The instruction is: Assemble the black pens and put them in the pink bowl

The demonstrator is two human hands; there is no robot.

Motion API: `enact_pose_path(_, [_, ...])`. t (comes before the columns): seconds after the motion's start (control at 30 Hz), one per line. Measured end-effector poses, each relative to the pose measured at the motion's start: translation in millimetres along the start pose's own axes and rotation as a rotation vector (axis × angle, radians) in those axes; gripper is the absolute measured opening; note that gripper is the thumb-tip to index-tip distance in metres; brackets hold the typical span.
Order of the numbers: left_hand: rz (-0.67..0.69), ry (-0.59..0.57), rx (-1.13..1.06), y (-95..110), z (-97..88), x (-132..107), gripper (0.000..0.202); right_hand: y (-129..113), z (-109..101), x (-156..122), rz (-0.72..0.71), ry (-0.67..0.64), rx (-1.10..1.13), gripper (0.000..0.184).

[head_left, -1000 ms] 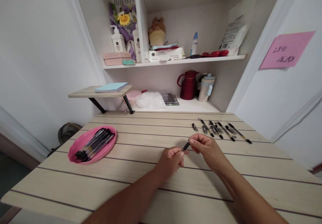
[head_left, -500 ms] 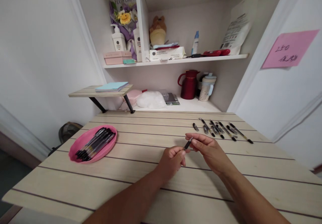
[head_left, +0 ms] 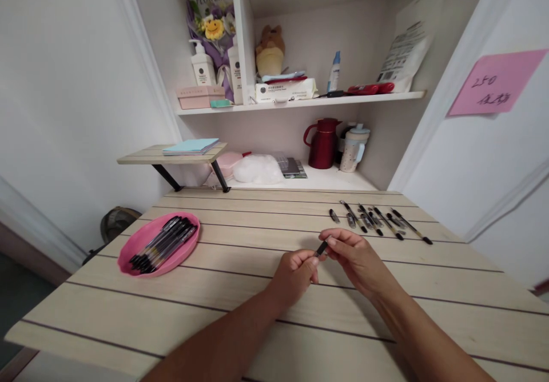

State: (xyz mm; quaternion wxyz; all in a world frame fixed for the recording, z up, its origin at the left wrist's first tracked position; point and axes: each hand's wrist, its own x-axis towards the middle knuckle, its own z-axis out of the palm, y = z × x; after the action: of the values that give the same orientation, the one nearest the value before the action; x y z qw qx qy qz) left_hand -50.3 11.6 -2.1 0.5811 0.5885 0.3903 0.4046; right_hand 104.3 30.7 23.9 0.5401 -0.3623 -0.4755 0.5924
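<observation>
Over the middle of the table, my left hand (head_left: 297, 271) is closed around a pen, most of which is hidden in the fingers. The black grip section of the pen (head_left: 321, 248) sticks out toward the upper right. My right hand (head_left: 349, 251) pinches the pen's front end between thumb and fingers, which cover the tip. Right of the hands lie several pen parts (head_left: 388, 226): thin refills with black ends, and short dark caps (head_left: 334, 216). At the left, a pink oval tray (head_left: 182, 256) holds a bundle of black pens (head_left: 160, 246).
A small raised shelf (head_left: 141, 154) with blue paper (head_left: 191, 146) stands at the table's back left. Behind the table, a red jug (head_left: 322, 144), a pale tumbler (head_left: 354, 150) and a white plastic bag (head_left: 258, 169) occupy the cabinet. A pink note (head_left: 497, 82) is on the right wall.
My right hand's thumb and fingers have closed over the pen's front end, where the tip showed before. Both hands have barely shifted; the tray and loose parts are unmoved.
</observation>
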Motion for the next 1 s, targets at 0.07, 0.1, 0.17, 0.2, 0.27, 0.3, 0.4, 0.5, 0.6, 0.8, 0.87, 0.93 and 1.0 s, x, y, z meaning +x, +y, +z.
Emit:
enact_pose_path(0.07, [-0.011,-0.005,0.002,-0.1,0.1,0.1,0.038,1.6,0.0,1.0,-0.003,0.028,-0.028,0.023])
enact_pose_path(0.1, [-0.015,-0.006,0.004,0.0,0.0,0.0,0.038,2.0,0.0,1.4,-0.009,0.031,-0.043,0.023])
enact_pose_path(0.17, [-0.013,-0.003,0.005,0.4,-0.3,0.0,0.038,1.8,-0.4,1.7,-0.011,0.007,-0.058,0.024])
enact_pose_path(0.2, [-0.009,0.001,0.003,0.7,-0.4,-0.1,0.038,1.3,-0.8,1.6,-0.007,-0.010,-0.050,0.025])
enact_pose_path(0.27, [-0.003,0.009,-0.004,0.9,-0.7,-0.2,0.037,0.4,-2.0,1.3,0.002,-0.029,-0.016,0.030])
enact_pose_path(0.3, [-0.002,0.011,-0.007,0.9,-0.8,-0.2,0.037,0.3,-2.6,1.3,0.005,-0.025,0.001,0.031])
enact_pose_path(0.4, [-0.003,0.001,-0.010,-0.1,-1.0,0.0,0.036,1.4,-3.5,1.6,-0.007,0.002,0.002,0.024])
enact_pose_path(0.5, [-0.001,-0.007,-0.009,-1.0,-1.5,0.4,0.034,2.4,-2.9,1.2,-0.014,-0.025,-0.014,0.022])
enact_pose_path(0.6, [-0.005,0.000,-0.012,-0.8,-1.8,0.7,0.034,2.2,-2.3,0.2,-0.006,-0.073,0.021,0.027])
enact_pose_path(0.8, [-0.008,-0.011,-0.010,0.4,-1.4,0.1,0.034,3.7,-1.9,1.3,-0.037,-0.016,-0.017,0.022])
enact_pose_path(0.87, [-0.008,-0.011,-0.009,0.8,-1.5,0.0,0.034,3.4,-1.6,1.0,-0.025,-0.040,0.002,0.026])
enact_pose_path(0.93, [-0.011,-0.007,0.000,1.3,-1.7,-0.1,0.035,3.1,-1.8,0.4,-0.014,-0.055,0.027,0.029])
enact_pose_path(1.0, [-0.012,-0.008,0.010,1.7,-1.8,-0.1,0.036,3.2,-2.4,0.2,-0.015,-0.044,0.027,0.024])
